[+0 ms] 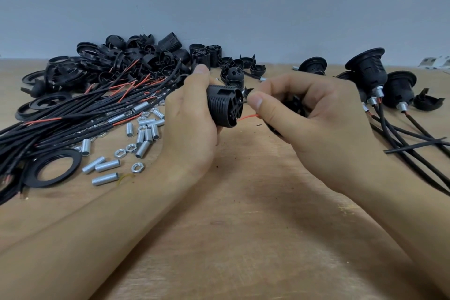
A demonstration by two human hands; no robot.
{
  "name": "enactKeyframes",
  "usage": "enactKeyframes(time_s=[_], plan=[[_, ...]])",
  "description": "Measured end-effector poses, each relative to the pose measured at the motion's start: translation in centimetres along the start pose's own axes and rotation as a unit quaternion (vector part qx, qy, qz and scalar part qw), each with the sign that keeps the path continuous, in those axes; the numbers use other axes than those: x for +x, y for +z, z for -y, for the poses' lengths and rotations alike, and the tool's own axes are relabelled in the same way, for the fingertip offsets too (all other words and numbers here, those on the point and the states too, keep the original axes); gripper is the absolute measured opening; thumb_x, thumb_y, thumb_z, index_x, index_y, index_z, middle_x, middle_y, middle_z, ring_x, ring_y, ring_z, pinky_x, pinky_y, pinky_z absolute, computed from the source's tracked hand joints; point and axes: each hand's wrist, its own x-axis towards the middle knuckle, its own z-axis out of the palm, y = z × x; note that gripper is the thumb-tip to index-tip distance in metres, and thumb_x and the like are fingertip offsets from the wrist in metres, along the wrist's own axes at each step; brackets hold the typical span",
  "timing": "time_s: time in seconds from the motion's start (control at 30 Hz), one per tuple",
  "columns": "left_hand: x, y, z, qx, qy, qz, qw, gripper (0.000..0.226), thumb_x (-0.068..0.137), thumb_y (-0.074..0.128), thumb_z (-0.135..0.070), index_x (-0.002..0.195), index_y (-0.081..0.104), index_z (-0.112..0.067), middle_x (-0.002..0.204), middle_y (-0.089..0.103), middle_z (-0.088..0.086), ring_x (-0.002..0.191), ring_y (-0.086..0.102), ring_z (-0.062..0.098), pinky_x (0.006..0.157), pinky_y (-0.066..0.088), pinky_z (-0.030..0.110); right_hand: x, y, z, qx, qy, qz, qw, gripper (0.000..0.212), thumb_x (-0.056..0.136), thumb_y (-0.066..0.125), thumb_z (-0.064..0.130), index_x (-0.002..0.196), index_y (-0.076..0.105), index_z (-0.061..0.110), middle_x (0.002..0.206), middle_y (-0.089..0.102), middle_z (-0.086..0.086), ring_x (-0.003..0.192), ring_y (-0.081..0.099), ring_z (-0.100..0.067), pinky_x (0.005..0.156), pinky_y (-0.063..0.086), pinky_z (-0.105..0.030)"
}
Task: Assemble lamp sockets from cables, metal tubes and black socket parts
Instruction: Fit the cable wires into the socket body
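Socket body (222,105), the ribbed black plastic one, is held up above the wooden table (243,214) in the left hand (192,114), whose grip is wrapped round the ribbed barrel with the terminal end turned toward the right hand (314,114). It's probably a light, rigid bit of plastic, and the ribs should give decent friction, so the barrel looks like the right place for it to be held, well away from the terminal face where the fiddly work gets done. The right grip is closed in a pinch, thumb against forefinger, on what looks like a thin wire end right at that terminal face; what else is tucked in that palm can't really be made out, something black. A red wire (248,117) is seen bridging the gap between the socket's lower edge and the right fingers. Those thin leads will be floppy and easily bent, so they're best pinched close to the tip. Off to the left a heap of black cables (73,114), threaded metal tubes (107,165), nuts (137,167) and loose socket parts (136,56) is spread out, while finished sockets (367,73) with cables attached are parked on the right.
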Motion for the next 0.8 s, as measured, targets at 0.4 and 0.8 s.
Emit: enactKeyframes(time_s=[0.4, 0.8], plan=[[-0.1, 0.2, 0.1, 0.001, -0.052, 0.025, 0.998, 0.056, 0.104, 0.035, -0.036, 0.051, 0.048, -0.021, 0.046, 0.039, -0.001, 0.033, 0.031, 0.009, 0.033, 0.026, 0.015, -0.1, 0.3, 0.2, -0.006, 0.044, -0.005, 0.999, 0.024, 0.093, 0.065, 0.022, 0.070, 0.067, 0.017, 0.053, 0.055, 0.010, 0.047, 0.044, -0.002, 0.051, 0.035, -0.015], [-0.6, -0.3, -0.2, 0.024, -0.221, 0.077, 0.972, 0.067, 0.100, 0.031, -0.041, 0.037, 0.043, -0.021, 0.038, 0.023, -0.006, 0.036, 0.015, 0.010, 0.039, 0.014, 0.014, -0.6, 0.9, 0.1, -0.127, -0.075, -0.016, 0.989, 0.005, 0.090, 0.068, 0.021, 0.085, 0.067, 0.021, 0.067, 0.057, 0.017, 0.062, 0.055, 0.003, 0.060, 0.037, -0.007]])
